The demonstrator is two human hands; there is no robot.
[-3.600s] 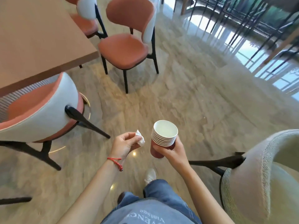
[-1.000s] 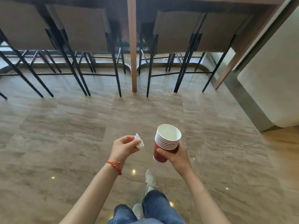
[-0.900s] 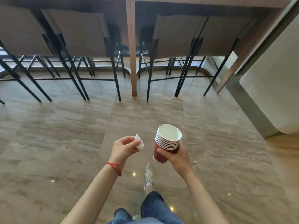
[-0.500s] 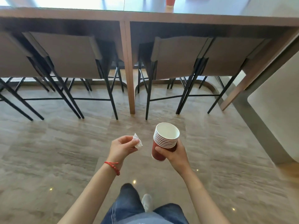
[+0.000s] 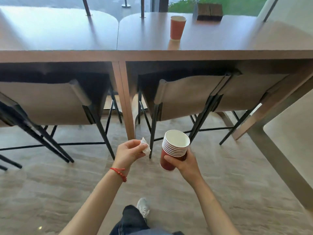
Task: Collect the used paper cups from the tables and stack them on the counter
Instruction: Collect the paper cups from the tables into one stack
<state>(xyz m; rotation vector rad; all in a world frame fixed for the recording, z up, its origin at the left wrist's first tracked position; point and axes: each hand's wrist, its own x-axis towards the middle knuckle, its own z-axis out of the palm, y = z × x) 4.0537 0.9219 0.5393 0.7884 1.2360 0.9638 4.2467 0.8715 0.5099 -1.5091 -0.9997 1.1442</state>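
The person stands on a pale marbled floor [image 5: 220, 184] facing a long brown counter [image 5: 152, 55], arms out in front. The right hand [image 5: 183, 162] is wrapped around the red side of a nested stack of paper cups [image 5: 174, 147], thumb across the near face and fingers curled behind; the white rims fan upward and the stack tips a little toward eleven o'clock, its open mouth showing a clean white inside. Just beside it, at about nine o'clock from the stack, the left hand [image 5: 129, 152] pinches a small crumpled white tissue [image 5: 145, 147] between thumb and fingertips, the rest of the fingers curled in; a red string bracelet [image 5: 119, 173] circles that wrist. Hands and stack are apart, not touching. Up at twelve o'clock from the stack, well away on the counter top, a single red paper cup [image 5: 177, 28] stands upright with its reflection on the glossy surface. Beyond it, toward one o'clock, a dark wooden box [image 5: 209, 11] sits near the window edge. Tan-backed bar stools [image 5: 191, 99] on thin black legs are tucked under the counter on both sides of a brown upright support [image 5: 123, 102]. Down at six o'clock, dark jeans [image 5: 133, 219] and a light sneaker [image 5: 143, 207] show below the arms.
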